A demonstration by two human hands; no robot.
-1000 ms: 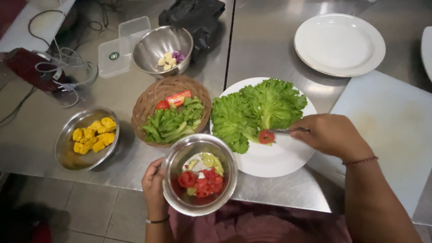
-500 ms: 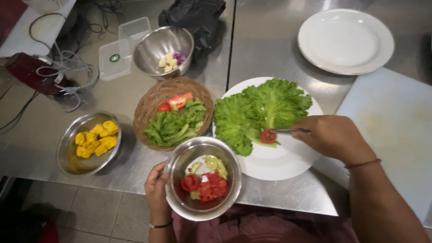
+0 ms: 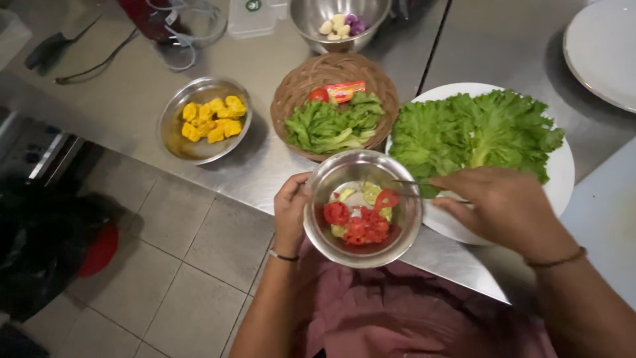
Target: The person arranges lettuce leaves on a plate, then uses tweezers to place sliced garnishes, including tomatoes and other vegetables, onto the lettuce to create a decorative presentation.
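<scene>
Left hand (image 3: pixel 291 212): closed on steel bowl (image 3: pixel 363 207), held at counter edge.
Right hand (image 3: pixel 507 209): pinched on fork (image 3: pixel 414 183); tomato slice (image 3: pixel 387 198) lifted above bowl.
Plate of lettuce (image 3: pixel 563 179): right of bowl.
Handling: slice best kept level.

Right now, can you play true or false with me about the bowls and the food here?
1. The left hand holds the steel bowl of tomato slices. True.
2. The right hand lifts a tomato slice with a thin utensil. True.
3. The wicker basket holds yellow pieces. False: it holds green leaves, and the yellow pieces sit in a separate steel bowl.
4. The white plate under the lettuce leaves is bare. False: lettuce covers most of it.
</scene>
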